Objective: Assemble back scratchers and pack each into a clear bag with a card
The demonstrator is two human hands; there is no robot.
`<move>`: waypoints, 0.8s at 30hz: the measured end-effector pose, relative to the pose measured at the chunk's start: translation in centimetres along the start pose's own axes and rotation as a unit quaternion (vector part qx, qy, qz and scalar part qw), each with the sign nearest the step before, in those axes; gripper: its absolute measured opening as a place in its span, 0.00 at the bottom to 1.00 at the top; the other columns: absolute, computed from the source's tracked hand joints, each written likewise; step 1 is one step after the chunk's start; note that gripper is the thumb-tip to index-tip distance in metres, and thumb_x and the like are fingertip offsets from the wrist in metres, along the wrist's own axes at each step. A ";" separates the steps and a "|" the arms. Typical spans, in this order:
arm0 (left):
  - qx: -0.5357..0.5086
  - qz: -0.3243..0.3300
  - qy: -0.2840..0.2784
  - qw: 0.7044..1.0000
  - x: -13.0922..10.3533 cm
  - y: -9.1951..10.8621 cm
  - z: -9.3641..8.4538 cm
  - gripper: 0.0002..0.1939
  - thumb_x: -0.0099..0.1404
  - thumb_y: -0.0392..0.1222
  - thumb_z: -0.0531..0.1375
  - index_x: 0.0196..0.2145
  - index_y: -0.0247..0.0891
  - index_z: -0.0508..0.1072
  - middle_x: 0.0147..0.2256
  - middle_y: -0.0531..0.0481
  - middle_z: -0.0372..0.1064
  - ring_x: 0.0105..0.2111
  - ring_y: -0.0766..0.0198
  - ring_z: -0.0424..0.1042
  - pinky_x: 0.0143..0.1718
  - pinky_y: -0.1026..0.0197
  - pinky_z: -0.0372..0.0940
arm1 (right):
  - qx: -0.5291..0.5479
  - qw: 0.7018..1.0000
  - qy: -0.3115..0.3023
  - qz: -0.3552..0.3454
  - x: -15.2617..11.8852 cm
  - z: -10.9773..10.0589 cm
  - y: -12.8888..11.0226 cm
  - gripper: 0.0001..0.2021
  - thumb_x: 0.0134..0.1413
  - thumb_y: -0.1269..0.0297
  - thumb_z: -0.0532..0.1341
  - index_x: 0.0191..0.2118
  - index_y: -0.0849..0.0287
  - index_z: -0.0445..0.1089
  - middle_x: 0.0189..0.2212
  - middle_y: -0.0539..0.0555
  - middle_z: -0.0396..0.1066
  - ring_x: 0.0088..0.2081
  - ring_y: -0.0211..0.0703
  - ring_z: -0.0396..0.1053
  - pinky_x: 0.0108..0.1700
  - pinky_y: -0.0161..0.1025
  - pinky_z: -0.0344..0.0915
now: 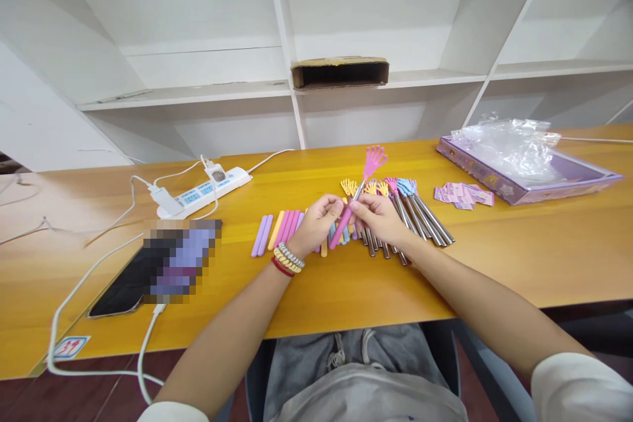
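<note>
The left hand (319, 221) and right hand (378, 214) pinch a pink scratcher (342, 225) above the desk (346, 297), its hand-shaped head (374, 158) angled far; pastel sticks (280, 231) lie left, steel-shafted scratchers (431, 218) right, a purple box (477, 175) farther right.

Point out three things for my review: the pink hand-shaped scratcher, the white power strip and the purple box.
Pink hand-shaped scratcher (340, 228): head view, on its pink handle.
White power strip (200, 194): head view, on its socket face.
Purple box (475, 170): head view, on its outer side wall.
</note>
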State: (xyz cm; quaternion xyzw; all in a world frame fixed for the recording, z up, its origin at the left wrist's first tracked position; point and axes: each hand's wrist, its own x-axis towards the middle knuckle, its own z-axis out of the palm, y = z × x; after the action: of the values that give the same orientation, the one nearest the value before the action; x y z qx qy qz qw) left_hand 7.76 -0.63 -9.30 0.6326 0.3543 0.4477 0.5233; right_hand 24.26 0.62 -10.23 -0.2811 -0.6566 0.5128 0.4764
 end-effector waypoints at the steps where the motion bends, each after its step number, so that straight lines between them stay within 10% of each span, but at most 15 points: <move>1: 0.029 0.010 0.004 1.000 0.0 -0.1 -0.1 0.14 0.63 0.51 0.55 0.36 0.36 0.64 0.26 0.52 0.69 0.22 0.68 0.69 0.23 0.65 0.65 | 0.010 1.000 0.023 -0.003 0.1 -0.2 -0.1 0.15 0.53 0.53 0.59 0.28 0.62 0.65 0.21 0.51 0.69 0.17 0.31 0.63 0.18 0.30 0.59; 12: 0.414 0.205 0.051 0.886 -0.1 -0.8 -1.2 0.08 0.65 0.39 0.52 0.40 0.37 0.69 0.38 0.47 0.71 0.39 0.61 0.69 0.43 0.57 0.64 | -0.079 0.996 0.024 -0.017 0.1 -1.9 0.8 0.18 0.53 0.51 0.59 0.23 0.61 0.66 0.18 0.49 0.65 0.20 0.32 0.62 0.23 0.32 0.58; 24: 0.533 0.315 0.034 0.785 -0.3 -0.9 -0.9 0.12 0.68 0.37 0.48 0.44 0.34 0.67 0.40 0.44 0.71 0.41 0.60 0.68 0.44 0.56 0.62 | -0.125 0.992 0.026 0.011 -0.2 -1.4 1.2 0.27 0.57 0.48 0.52 0.14 0.60 0.55 0.11 0.46 0.53 0.16 0.31 0.52 0.21 0.33 0.51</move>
State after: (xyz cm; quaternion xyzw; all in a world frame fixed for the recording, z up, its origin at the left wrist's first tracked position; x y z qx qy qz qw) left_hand 6.84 -0.41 -10.21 0.8717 0.3349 0.3489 -0.0791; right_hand 25.46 1.38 -11.42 -0.3593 -0.6995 0.4246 0.4487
